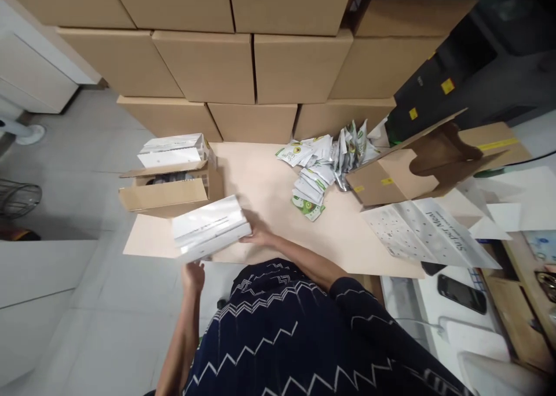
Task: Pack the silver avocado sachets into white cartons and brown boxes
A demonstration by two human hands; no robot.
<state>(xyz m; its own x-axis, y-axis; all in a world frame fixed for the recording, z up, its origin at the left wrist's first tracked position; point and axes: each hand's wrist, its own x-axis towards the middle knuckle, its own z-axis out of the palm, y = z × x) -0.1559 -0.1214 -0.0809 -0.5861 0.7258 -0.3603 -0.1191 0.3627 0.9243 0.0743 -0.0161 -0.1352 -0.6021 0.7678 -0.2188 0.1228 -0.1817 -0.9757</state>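
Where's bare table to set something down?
Table: middle, between open carton and packets; also nearer, bordered by packets, right forearm and printed sheet. Crowded: right, packets bunched close to the brown box; left, open carton, with the handled white box just in front.

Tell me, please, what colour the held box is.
The held box is mostly white; it shows in the head view.

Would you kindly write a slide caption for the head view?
Left hand and right hand hold a glossy white rectangular box near an open brown cardboard carton.
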